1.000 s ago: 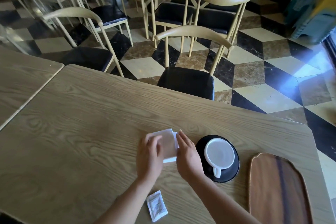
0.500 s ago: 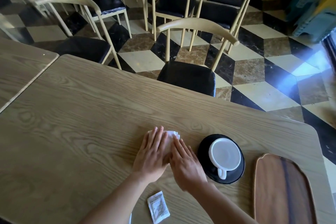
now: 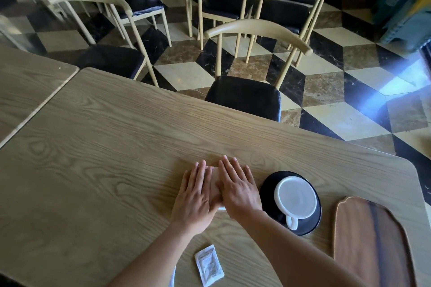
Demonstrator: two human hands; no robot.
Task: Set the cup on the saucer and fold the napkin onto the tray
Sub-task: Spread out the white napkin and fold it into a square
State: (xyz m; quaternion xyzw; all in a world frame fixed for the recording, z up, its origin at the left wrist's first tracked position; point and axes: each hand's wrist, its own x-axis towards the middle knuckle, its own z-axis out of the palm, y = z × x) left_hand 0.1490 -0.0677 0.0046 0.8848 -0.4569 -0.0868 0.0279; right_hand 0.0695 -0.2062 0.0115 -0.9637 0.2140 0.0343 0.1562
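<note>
I am pressing both palms flat on the napkin [image 3: 214,183], which is lying on the wooden surface [image 3: 98,151] just left of the saucer [image 3: 268,190]. My left hand [image 3: 194,200] and right hand [image 3: 238,190] are lying side by side, thumbs touching, fingers stretched out and close together, so neither grip is closing around anything; both are simply bearing down flat. Only a pale strip of the napkin is showing between my hands, plus a small white corner at the near edge under my right palm; how it is folded I cannot tell.

The black saucer is carrying the white cup [image 3: 295,199], which is standing upright in the middle of it with its handle pointing toward me. The inside of the cup is looking plain white; whether it is holding any liquid I cannot tell.

Right of the saucer, and apart from it, the brown wooden tray [image 3: 370,244] is lying on the surface with nothing on the part that shows. Left of the saucer and nearer to me, close to my left forearm, a small white sachet [image 3: 209,265] is lying flat.
</note>
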